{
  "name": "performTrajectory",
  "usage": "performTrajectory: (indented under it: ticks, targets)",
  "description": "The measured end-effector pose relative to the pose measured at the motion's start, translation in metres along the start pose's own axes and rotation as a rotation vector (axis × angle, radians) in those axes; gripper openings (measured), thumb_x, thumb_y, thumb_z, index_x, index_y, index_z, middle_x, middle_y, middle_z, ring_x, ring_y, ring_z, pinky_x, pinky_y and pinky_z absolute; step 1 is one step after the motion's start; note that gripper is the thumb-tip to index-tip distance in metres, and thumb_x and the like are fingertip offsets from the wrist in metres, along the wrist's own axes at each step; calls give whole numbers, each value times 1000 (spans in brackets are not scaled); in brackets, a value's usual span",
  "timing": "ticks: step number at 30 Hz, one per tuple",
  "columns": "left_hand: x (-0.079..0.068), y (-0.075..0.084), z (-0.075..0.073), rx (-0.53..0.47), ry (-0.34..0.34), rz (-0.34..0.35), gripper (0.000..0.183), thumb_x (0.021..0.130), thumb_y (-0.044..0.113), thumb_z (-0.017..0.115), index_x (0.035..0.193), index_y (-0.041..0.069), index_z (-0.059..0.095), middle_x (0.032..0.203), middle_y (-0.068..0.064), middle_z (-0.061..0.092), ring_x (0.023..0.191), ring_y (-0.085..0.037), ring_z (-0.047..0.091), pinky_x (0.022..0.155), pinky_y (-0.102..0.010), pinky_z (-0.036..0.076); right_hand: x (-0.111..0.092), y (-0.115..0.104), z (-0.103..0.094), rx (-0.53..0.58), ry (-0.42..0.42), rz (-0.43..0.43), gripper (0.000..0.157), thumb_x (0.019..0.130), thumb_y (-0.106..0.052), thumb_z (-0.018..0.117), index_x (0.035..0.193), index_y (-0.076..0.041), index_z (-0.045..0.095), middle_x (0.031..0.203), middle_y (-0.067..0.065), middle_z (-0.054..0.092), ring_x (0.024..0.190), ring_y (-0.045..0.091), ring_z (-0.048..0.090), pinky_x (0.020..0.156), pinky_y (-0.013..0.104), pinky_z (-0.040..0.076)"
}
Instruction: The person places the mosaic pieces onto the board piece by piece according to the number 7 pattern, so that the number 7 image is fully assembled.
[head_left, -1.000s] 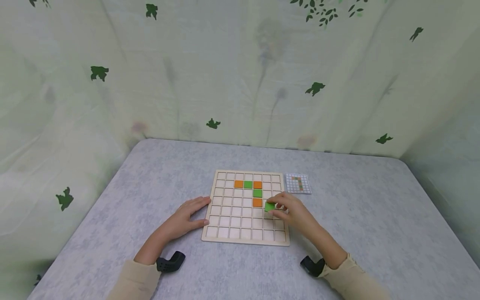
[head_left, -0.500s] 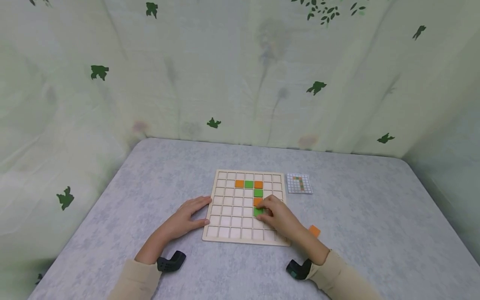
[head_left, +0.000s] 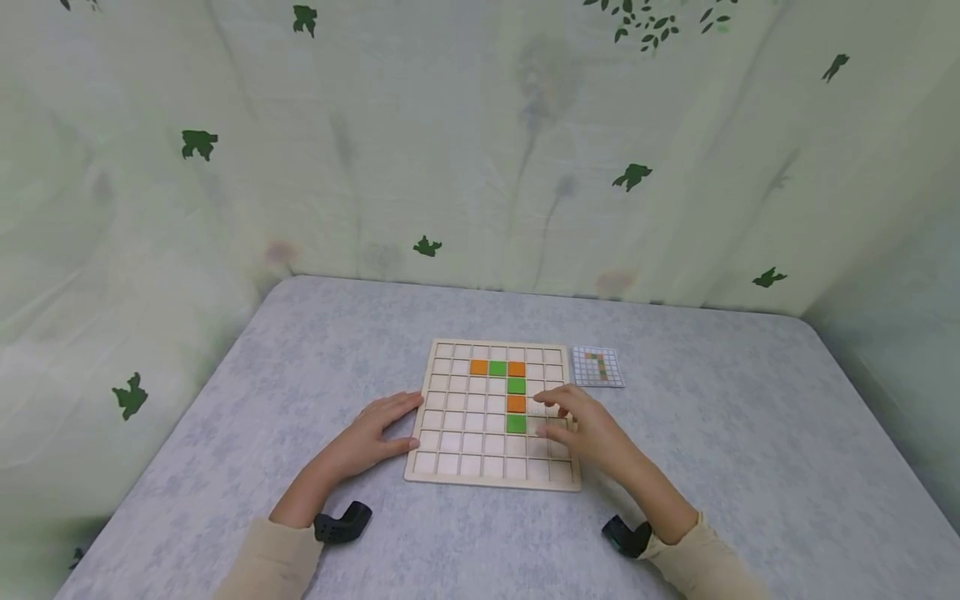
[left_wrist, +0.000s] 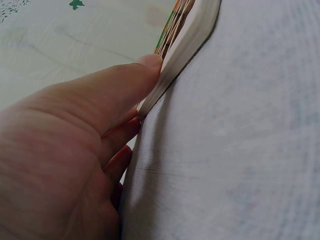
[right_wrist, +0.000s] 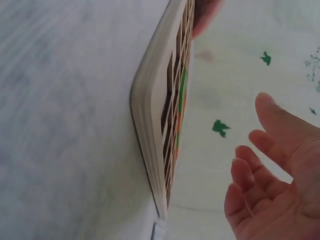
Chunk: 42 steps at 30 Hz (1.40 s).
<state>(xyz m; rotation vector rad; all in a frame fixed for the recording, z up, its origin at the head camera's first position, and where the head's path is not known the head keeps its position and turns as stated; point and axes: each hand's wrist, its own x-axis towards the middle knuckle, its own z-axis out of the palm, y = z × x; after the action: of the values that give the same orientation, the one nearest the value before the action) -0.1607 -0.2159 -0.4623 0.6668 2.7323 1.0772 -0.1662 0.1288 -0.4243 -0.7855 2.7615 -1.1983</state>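
A wooden grid board (head_left: pixel 492 486) lies flat on the table. Along its left edge rests my left hand (head_left: pixel 367 433), fingers and thumb touching the rim; in the left wrist view the thumb (left_wrist: pixel 135 75) meets the board's side. Over the board's right part hovers my right hand (head_left: pixel 588 425), thumb and fingers apart with nothing between them. Orange and green square tiles fill several cells in alternating colours. A short row leads to the corner orange tile (head_left: pixel 516 369), and a column runs down to a green tile (head_left: pixel 516 424) left of my right fingertips.
A small card (head_left: pixel 597 367) printed with a grid and coloured squares lies beside the board's upper right corner. The grey table (head_left: pixel 735 433) ends at the back against a leaf-patterned curtain (head_left: pixel 480 150). Each wrist wears a black device (head_left: pixel 342 524).
My right hand brought a green tile left to the cell below the lowest orange one, let go and drew back right. An orange tile seen by the right forearm is out of sight now.
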Motion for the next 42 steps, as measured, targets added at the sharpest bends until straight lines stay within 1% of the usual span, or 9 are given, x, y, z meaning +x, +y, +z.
performTrajectory:
  ticks: [5, 11, 16, 21, 25, 29, 34, 38, 42]
  targets:
    - [0, -1, 0, 2, 4, 2, 69, 83, 38, 63, 139, 8, 36, 141, -8, 34, 130, -32, 22, 102, -53, 18, -27, 9, -21, -33, 59, -15, 45, 76, -17, 72, 119, -10, 58, 115, -1, 53, 95, 24, 52, 76, 43, 46]
    - [-1, -1, 0, -1, 12, 8, 68, 83, 36, 64, 138, 8, 36, 141, -8, 34, 130, -32, 23, 102, -53, 17, -58, 30, -34, -58, 68, 18, 48, 75, -18, 74, 119, -9, 57, 114, 0, 52, 100, 25, 51, 77, 41, 48]
    - [-1, 0, 0, -4, 11, 2, 68, 83, 36, 64, 139, 9, 36, 141, -8, 34, 130, -32, 22, 102, -53, 16, -75, 48, -37, -136, 56, 105, 49, 71, -15, 76, 116, -8, 58, 109, 3, 54, 90, 17, 52, 76, 37, 47]
    - [0, -1, 1, 1, 8, -3, 69, 83, 37, 64, 139, 9, 36, 141, -7, 33, 131, -31, 22, 103, -53, 16, -83, 57, -35, -130, 17, 223, 42, 73, -17, 75, 111, -7, 60, 103, 3, 54, 88, 14, 51, 75, 32, 48]
    - [-1, -2, 1, 1, 10, -3, 69, 82, 38, 64, 139, 9, 36, 141, -7, 33, 130, -31, 23, 102, -53, 17, -83, 59, -34, -122, 20, 250, 33, 74, -16, 74, 104, -9, 62, 100, 1, 54, 88, 14, 51, 75, 32, 48]
    - [-1, -2, 1, 0, 13, 3, 69, 82, 37, 64, 138, 8, 37, 141, -8, 34, 130, -31, 23, 102, -53, 17, -80, 59, -33, -139, 25, 243, 32, 75, -17, 73, 104, -8, 62, 98, 1, 55, 87, 14, 52, 74, 32, 48]
    - [-1, -1, 1, -4, 15, 1, 68, 82, 36, 64, 138, 8, 37, 141, -8, 34, 130, -32, 23, 103, -53, 16, -69, 46, -35, -144, 44, 133, 35, 76, -12, 73, 109, -8, 61, 93, -3, 56, 83, 12, 52, 69, 27, 48]
    - [-1, -1, 1, -6, 14, 0, 68, 82, 37, 64, 138, 8, 37, 141, -8, 34, 130, -32, 23, 103, -53, 16, -52, 28, -35, -87, 42, 45, 37, 77, -10, 71, 112, -7, 61, 96, -4, 56, 83, 13, 52, 67, 26, 48]
    - [-1, -1, 1, -4, 9, -5, 69, 82, 38, 63, 138, 9, 37, 141, -7, 34, 131, -31, 22, 103, -53, 16, -32, 13, -24, -27, 16, -21, 36, 79, -10, 69, 114, -6, 61, 100, -4, 56, 86, 16, 52, 70, 29, 48]
